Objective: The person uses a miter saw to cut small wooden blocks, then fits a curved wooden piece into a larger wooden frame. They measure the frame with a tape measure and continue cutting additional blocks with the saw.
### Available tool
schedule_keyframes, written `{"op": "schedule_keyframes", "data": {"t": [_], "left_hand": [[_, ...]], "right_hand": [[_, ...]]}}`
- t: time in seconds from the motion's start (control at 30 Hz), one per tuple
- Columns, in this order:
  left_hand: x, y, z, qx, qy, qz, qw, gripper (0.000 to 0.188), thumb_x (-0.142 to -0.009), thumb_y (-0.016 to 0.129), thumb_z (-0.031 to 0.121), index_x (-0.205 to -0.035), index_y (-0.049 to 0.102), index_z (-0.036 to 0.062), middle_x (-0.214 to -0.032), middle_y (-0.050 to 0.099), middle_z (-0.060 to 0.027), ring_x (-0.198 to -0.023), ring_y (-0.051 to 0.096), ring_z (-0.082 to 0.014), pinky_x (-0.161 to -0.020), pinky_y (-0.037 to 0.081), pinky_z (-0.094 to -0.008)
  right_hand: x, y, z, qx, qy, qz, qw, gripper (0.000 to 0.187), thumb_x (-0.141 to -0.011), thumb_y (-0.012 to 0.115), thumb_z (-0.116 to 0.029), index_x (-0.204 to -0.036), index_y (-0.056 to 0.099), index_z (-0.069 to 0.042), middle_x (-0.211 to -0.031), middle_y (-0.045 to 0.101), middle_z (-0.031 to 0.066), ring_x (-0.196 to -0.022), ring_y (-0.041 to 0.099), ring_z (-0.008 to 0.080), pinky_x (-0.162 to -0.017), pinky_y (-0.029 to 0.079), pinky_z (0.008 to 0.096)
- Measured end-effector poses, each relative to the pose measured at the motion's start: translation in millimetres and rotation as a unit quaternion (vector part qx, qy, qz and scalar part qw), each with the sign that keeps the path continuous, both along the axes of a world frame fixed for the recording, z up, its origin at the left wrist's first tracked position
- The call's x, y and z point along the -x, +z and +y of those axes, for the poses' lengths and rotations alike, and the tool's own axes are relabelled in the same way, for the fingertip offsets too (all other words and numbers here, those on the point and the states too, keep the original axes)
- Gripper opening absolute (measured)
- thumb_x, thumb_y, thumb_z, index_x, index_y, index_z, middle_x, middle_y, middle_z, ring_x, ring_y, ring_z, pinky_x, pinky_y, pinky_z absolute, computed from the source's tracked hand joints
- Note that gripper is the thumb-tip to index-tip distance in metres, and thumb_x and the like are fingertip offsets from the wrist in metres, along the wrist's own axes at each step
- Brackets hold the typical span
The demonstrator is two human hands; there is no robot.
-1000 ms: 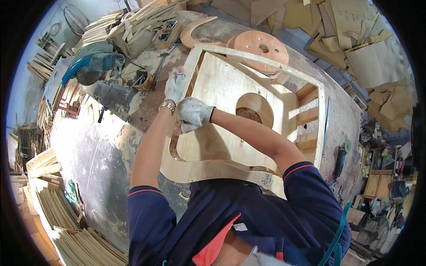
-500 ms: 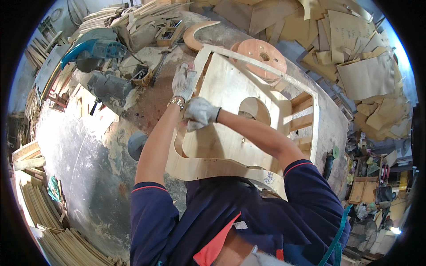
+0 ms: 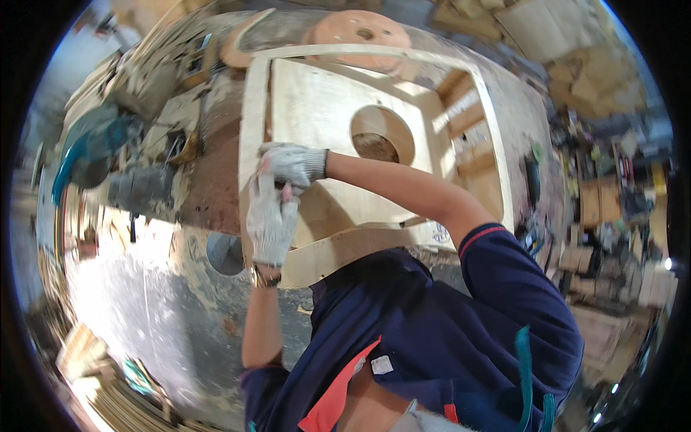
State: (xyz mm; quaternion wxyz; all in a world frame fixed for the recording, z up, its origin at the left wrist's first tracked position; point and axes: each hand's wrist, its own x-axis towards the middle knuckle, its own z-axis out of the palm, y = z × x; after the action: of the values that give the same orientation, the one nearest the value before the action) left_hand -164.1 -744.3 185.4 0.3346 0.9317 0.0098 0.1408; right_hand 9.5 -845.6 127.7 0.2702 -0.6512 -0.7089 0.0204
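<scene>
A pale wooden box-like frame (image 3: 253, 101) lies before me, its inner panel (image 3: 317, 108) pierced by a round hole (image 3: 384, 135). Both hands wear whitish knit gloves and meet at the frame's left rail. My left hand (image 3: 272, 225) rests along that rail, its fingers stretched toward the right hand and apart at the tips. My right hand (image 3: 294, 164) reaches across the panel, fingers curled in over the rail just beyond the left fingertips. Whatever sits inside the right fingers is hidden.
Round plywood discs (image 3: 360, 32) and a curved wooden piece (image 3: 241, 39) lie beyond the frame. At left are a teal circular saw (image 3: 86, 155) and a grey tool (image 3: 140, 187). A grey round object (image 3: 225, 253) stands left of the frame; a dark grinder-like tool (image 3: 533, 180) lies right.
My left hand has come back toward me along the rail, from beyond the right hand to its near side. The right hand stays at the rail. The whole view has turned and shifted.
</scene>
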Motion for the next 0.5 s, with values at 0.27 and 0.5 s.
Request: {"op": "schedule_keyframes", "data": {"t": [0.27, 0.5], "left_hand": [[30, -22, -24, 0.015, 0.041, 0.051, 0.998, 0.077, -0.102, 0.064, 0.028, -0.166, 0.026, 0.0076, -0.153, 0.048, -0.0285, -0.135, 0.054, -0.0446, -0.1, 0.053, -0.0478], [29, -31, -26, 0.034, 0.096, 0.075, 0.992, 0.071, -0.102, 0.066, 0.033, -0.16, 0.039, 0.0035, -0.158, 0.046, -0.0275, -0.138, 0.054, -0.0416, -0.107, 0.049, -0.0457]], "right_hand": [[13, 40, -44, -0.132, -0.137, 0.042, 0.981, 0.021, -0.076, 0.077, -0.025, -0.087, 0.064, -0.012, -0.098, 0.063, 0.0099, -0.094, 0.063, 0.0353, -0.083, 0.053, 0.0466], [8, 9, -213, 0.13, -0.386, 0.157, 0.9, 0.031, -0.094, 0.065, -0.037, -0.093, 0.065, -0.006, -0.091, 0.067, 0.0197, -0.089, 0.064, 0.0428, -0.079, 0.052, 0.0509]]}}
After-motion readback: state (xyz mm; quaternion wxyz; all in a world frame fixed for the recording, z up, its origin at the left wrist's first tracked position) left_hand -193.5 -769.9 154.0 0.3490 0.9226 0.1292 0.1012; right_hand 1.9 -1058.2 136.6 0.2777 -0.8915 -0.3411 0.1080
